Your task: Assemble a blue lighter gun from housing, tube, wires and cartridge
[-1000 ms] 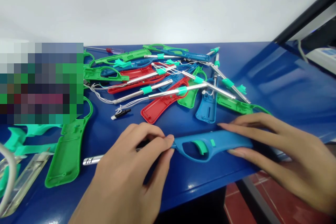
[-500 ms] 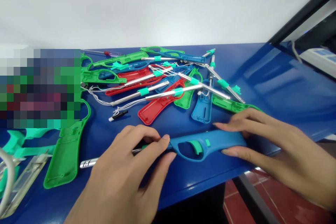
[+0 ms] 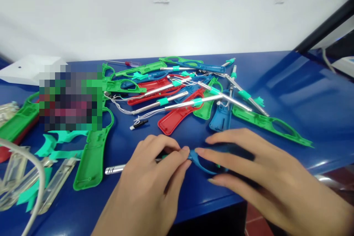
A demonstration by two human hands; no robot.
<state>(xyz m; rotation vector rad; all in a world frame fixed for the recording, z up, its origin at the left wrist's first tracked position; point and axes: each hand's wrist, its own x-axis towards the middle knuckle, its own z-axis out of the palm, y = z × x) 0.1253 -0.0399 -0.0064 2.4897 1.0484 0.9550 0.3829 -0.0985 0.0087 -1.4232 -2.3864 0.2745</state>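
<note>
A blue lighter casing (image 3: 203,167) lies between my hands near the table's front edge, its handle mostly hidden. My left hand (image 3: 155,173) pinches its narrow front end, where a metal tube (image 3: 114,169) sticks out to the left from under the hand. Over the casing, my right hand (image 3: 243,166) has its fingers spread, the fingertips near the loop. Beyond them lie a red half-shell (image 3: 173,120), a blue half-shell (image 3: 220,117) and several metal tubes with green clips and white wires.
On the left are a green half-shell (image 3: 90,162), clear plastic parts (image 3: 56,186), green triggers (image 3: 66,154) and a curved white cable (image 3: 41,180). A screwdriver (image 3: 132,64) and white box (image 3: 33,69) lie at the back. A green shell (image 3: 287,129) sits to the right.
My right hand has moved left from the casing's handle end to its loop, and its fingers have spread. My left hand keeps its pinch. The view has shifted left.
</note>
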